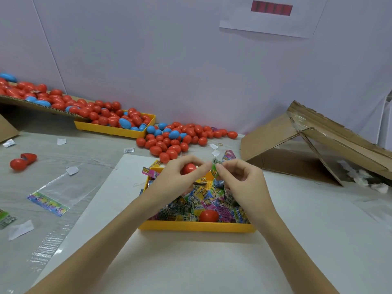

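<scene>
- Head view: left hand holds a red egg above the yellow tray
- right hand pinches a green packet beside the red egg
- white sheet spreads before the tray's near edge

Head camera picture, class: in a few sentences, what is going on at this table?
A person works over a yellow tray of small colourful packets. The left hand holds a red egg, and the right hand pinches a green packet right beside it. Another red egg lies in the tray; red and blue eggs are heaped by the wall.
</scene>
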Demonstrator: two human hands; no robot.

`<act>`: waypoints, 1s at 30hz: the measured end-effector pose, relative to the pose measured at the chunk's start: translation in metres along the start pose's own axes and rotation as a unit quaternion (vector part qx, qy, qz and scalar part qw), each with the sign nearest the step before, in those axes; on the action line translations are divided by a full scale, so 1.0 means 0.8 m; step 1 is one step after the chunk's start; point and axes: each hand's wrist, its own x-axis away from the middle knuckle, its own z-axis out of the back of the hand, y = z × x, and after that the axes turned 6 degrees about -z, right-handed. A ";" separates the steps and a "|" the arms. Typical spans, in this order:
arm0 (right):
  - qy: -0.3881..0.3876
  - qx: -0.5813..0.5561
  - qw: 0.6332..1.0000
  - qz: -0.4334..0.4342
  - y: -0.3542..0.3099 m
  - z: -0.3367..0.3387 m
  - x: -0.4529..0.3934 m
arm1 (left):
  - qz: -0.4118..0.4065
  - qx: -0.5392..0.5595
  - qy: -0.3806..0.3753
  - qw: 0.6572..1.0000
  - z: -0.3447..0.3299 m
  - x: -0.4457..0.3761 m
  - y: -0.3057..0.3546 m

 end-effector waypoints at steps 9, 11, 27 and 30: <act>-0.027 -0.086 0.994 -0.064 0.000 -0.004 0.001 | 0.000 0.035 0.044 0.998 -0.005 0.000 -0.016; -0.039 -0.120 0.988 -0.086 0.002 -0.004 0.000 | 0.000 0.040 0.048 0.998 -0.006 0.002 -0.018; 0.019 0.088 0.990 0.108 -0.005 0.027 -0.009 | -0.108 -0.007 0.003 0.994 0.008 -0.002 -0.004; 0.027 0.110 0.983 0.145 -0.007 0.027 -0.009 | -0.119 -0.008 -0.008 0.993 0.008 -0.001 -0.004</act>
